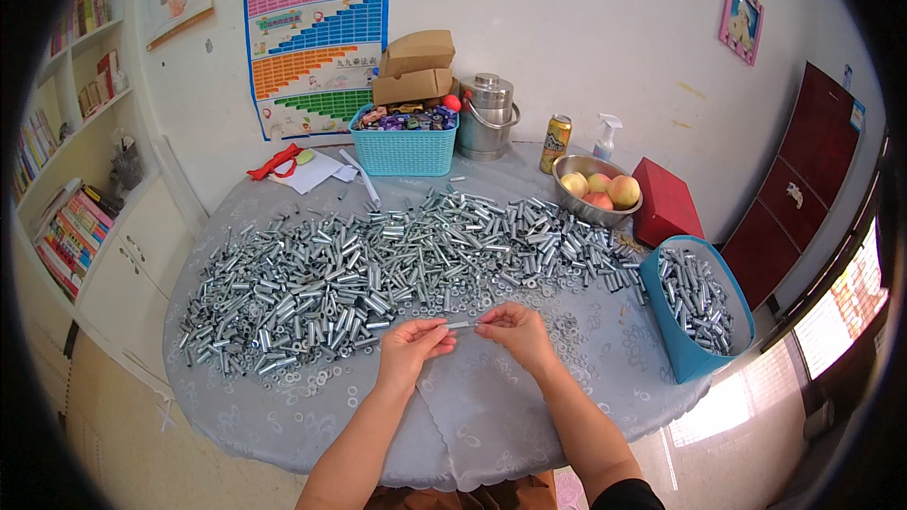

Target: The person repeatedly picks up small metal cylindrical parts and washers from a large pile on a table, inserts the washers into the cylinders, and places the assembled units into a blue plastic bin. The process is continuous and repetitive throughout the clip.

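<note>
Evidently fine fingertip work: at the near middle of the table, a slim silver metal piece lies between the two hands, roughly level. The left hand pinches its nine o'clock end between thumb and forefinger; the right hand has thumb and fingers drawn together at the three o'clock end, though whether they grip the piece itself or something smaller cannot be told. Good handling here probably means a light pinch, both ends kept in line, wrists low over the cloth so that a dropped part stays findable. Reckoned from the hands, the heap of metal parts spreads from nine round to one o'clock, with loose washers at eight; these likely roll or slide if a forearm sweeps them. A teal bin of similar silver parts stands at three. Writing: a wall poster at eleven carries a large printed heading above coloured, stepped blocks, their small text too fine to make out. A yellow drink can at one bears a printed label. No lettering is discernible on the held piece.
</note>
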Demonstrator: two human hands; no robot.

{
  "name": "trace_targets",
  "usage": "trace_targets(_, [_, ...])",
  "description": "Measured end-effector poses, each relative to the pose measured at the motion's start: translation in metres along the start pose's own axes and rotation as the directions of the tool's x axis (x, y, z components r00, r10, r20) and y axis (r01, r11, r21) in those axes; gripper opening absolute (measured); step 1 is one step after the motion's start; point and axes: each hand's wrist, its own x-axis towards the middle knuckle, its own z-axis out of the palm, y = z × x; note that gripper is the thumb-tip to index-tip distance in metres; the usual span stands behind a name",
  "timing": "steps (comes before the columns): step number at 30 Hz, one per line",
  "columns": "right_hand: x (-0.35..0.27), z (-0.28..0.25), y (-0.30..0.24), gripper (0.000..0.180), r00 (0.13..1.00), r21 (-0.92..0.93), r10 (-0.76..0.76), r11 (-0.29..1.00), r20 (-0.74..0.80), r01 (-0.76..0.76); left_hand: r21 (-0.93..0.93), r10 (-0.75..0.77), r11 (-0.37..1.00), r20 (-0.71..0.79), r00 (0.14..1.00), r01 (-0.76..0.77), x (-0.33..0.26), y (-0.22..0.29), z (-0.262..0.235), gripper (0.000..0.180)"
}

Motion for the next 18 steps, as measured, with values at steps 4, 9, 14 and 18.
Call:
trace_targets(4, [0.001, 0.001, 0.005, 0.016, 1.0, 0.137, -0.019, 0.99, 0.015, 0.016, -0.021, 0.007, 1.0, -0.012, 1.0, -0.008, 0.0, -0.001, 0.0, 0.018])
trace_targets(9, [0.0, 0.004, 0.004, 0.017, 1.0, 0.126, -0.014, 0.992, 0.024, 0.011, -0.041, 0.013, 0.999, -0.02, 1.0, -0.014, 0.001, -0.003, -0.001, 0.018])
trace_targets(14, [-0.003, 0.01, 0.001, 0.015, 0.999, 0.121, -0.037, 0.992, 0.029, 0.033, -0.074, -0.003, 0.997, -0.065, 0.998, -0.002, 0.002, -0.005, -0.001, 0.018])
trace_targets(18, [-0.005, 0.013, 0.0, 0.014, 0.992, 0.057, -0.119, 0.991, 0.03, 0.117, -0.124, -0.04, 0.992, -0.053, 0.998, 0.033, 0.004, -0.006, -0.003, 0.018])
